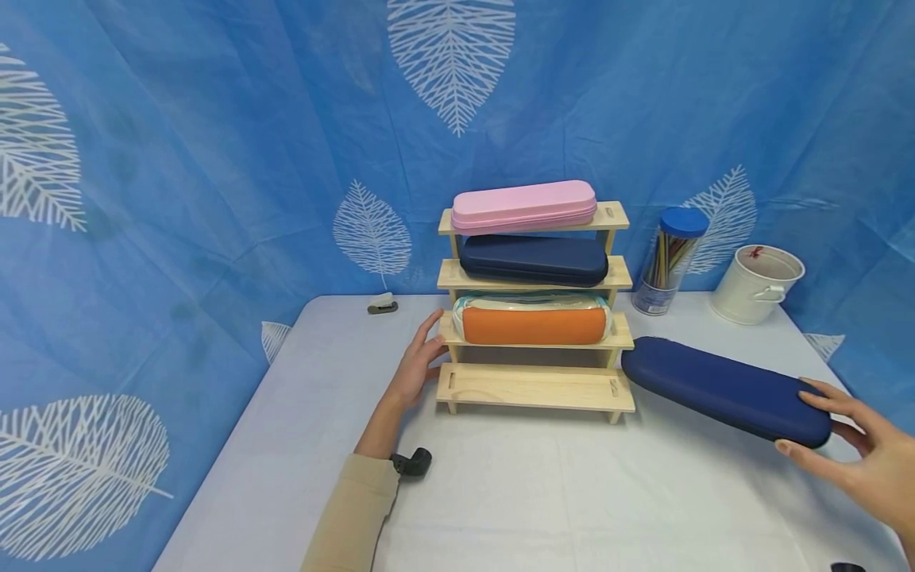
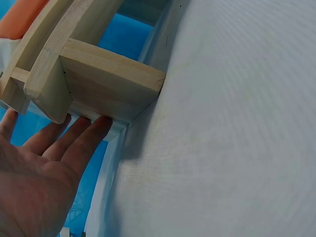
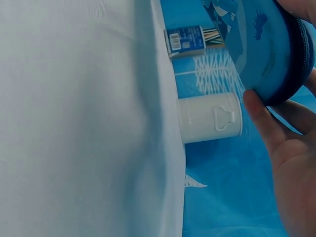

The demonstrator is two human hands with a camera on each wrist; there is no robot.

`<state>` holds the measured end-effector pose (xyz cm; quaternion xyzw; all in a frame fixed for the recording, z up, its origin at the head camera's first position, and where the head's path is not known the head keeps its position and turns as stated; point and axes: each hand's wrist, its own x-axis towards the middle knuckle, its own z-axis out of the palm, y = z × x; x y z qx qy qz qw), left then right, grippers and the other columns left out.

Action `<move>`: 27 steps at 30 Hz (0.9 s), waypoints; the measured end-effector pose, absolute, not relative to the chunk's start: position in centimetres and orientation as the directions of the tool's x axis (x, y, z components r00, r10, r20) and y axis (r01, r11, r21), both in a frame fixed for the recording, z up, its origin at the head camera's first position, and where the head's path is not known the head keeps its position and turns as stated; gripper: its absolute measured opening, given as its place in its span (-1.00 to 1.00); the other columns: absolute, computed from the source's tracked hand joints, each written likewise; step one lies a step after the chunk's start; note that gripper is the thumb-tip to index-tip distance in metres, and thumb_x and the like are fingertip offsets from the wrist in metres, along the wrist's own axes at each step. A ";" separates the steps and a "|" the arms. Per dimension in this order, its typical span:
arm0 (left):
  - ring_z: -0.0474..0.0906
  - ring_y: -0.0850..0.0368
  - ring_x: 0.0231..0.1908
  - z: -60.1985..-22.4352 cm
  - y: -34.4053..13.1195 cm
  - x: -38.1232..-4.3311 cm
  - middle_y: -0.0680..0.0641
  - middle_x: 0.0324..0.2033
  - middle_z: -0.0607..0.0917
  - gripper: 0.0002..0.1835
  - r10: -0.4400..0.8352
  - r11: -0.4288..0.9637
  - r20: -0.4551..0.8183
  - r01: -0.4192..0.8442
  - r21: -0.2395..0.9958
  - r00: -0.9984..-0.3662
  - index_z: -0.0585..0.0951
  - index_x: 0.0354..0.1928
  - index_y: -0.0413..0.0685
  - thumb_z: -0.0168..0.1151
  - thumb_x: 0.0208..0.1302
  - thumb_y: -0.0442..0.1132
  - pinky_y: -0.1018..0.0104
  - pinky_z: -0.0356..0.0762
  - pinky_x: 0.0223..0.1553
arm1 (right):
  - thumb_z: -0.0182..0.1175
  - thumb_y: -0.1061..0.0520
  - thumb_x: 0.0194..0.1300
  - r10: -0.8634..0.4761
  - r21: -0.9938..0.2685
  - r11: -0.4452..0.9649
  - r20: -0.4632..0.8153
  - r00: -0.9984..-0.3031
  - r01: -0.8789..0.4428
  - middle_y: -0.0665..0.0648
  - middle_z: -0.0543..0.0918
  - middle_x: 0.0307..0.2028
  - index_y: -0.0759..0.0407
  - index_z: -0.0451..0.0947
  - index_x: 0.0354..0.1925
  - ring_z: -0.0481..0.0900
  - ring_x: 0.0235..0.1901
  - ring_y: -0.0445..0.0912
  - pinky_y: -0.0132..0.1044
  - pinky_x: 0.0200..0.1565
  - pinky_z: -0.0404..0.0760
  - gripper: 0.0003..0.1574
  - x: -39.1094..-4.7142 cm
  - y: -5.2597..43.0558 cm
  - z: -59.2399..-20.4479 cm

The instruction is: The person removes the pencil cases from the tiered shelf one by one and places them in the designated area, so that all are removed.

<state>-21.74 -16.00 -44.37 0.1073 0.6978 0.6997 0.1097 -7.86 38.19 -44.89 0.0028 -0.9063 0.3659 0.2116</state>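
At the right of the head view, my right hand (image 1: 868, 457) grips one end of a long navy pencil case (image 1: 722, 389). The case slants across, its far end close to the wooden rack (image 1: 532, 387). Its light blue patterned side (image 3: 264, 54) shows in the right wrist view. My left hand (image 1: 413, 369) is at the rack's left side, fingers extended, fingertips right at the wood. Three cases lie on the upper steps: a pink one (image 1: 525, 204) on top, a dark navy one (image 1: 532, 260), then an orange-and-clear one (image 1: 532, 326). The lowest step is bare wood.
Behind and right of the rack stand a clear jar (image 1: 665, 266) of sticks with a blue lid and a white metal bucket (image 1: 754, 286). A small stapler (image 1: 382, 303) lies at the back left. Blue leaf-patterned cloth (image 1: 236, 143) hangs behind the white-covered table (image 1: 515, 492).
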 end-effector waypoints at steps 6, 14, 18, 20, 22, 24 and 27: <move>0.21 -0.13 0.33 -44.4 -16.0 -21.8 -0.07 0.41 0.17 -0.42 0.300 -0.008 0.000 -0.003 1.000 -0.954 0.01 0.51 0.29 -0.16 0.53 -0.01 -0.20 0.25 0.18 | 0.45 0.29 0.02 0.170 -0.656 0.743 0.375 -0.912 -0.131 0.24 0.02 0.45 0.45 0.23 0.34 -0.07 0.43 0.10 -0.82 0.00 0.02 -0.03 -9.0 39.0 -45.3; 0.20 -0.14 0.33 -44.3 -16.0 -21.7 -0.09 0.42 0.13 -0.43 0.312 -0.005 0.004 0.003 1.000 -0.950 -0.01 0.51 0.29 -0.19 0.54 -0.03 -0.20 0.25 0.19 | 0.49 0.20 0.00 0.185 -0.645 0.757 0.358 -0.915 -0.100 0.23 0.08 0.44 0.45 0.29 0.30 -0.03 0.43 -0.10 -0.86 -0.05 0.03 -0.04 -10.6 39.9 -46.1; 0.19 -0.16 0.33 -44.2 -16.1 -21.6 -0.11 0.43 0.09 -0.42 0.311 0.006 0.001 0.003 1.000 -0.951 -0.02 0.52 0.27 -0.20 0.55 -0.04 -0.22 0.24 0.19 | 0.49 0.11 0.03 0.203 -0.642 0.765 0.312 -0.928 -0.049 0.35 0.08 0.42 0.46 0.27 0.31 -0.01 0.40 0.22 -0.84 -0.03 0.00 -0.01 -11.2 39.9 -46.3; 0.19 -0.16 0.33 -44.1 -16.1 -21.6 -0.09 0.43 0.09 -0.42 0.303 0.012 -0.006 -0.003 1.000 -0.953 -0.02 0.52 0.26 -0.19 0.54 -0.04 -0.21 0.25 0.19 | 0.48 0.08 0.04 0.209 -0.636 0.771 0.299 -0.931 -0.031 0.38 0.07 0.41 0.46 0.26 0.31 -0.01 0.39 0.26 -0.82 0.00 -0.02 0.00 -11.5 39.9 -46.5; 0.19 -0.16 0.33 -44.1 -16.1 -21.5 -0.09 0.44 0.10 -0.42 0.298 0.015 -0.007 -0.003 1.000 -0.954 -0.02 0.52 0.26 -0.19 0.54 -0.04 -0.21 0.25 0.18 | 0.47 0.05 0.06 0.214 -0.630 0.776 0.288 -0.933 -0.016 0.39 0.06 0.42 0.47 0.24 0.32 -0.03 0.39 0.27 -0.78 0.05 -0.04 0.02 -11.7 39.9 -46.7; 0.20 -0.16 0.33 -44.0 -16.0 -21.4 -0.09 0.43 0.10 -0.42 0.298 0.016 -0.005 0.000 1.000 -0.955 -0.02 0.52 0.25 -0.19 0.54 -0.04 -0.21 0.25 0.18 | 0.46 0.04 0.07 0.218 -0.627 0.779 0.283 -0.934 -0.008 0.39 0.05 0.42 0.48 0.23 0.32 -0.03 0.39 0.28 -0.74 0.10 -0.05 0.02 -11.9 39.9 -46.8; 0.20 -0.16 0.32 -43.9 -16.0 -21.4 -0.10 0.43 0.10 -0.42 0.303 0.015 0.003 0.008 1.000 -0.953 -0.02 0.52 0.24 -0.20 0.55 -0.04 -0.21 0.25 0.18 | 0.45 0.04 0.09 0.226 -0.631 0.776 0.275 -0.934 0.002 0.39 0.03 0.42 0.48 0.22 0.33 -0.03 0.39 0.28 -0.72 0.12 -0.04 0.01 -12.1 40.0 -47.0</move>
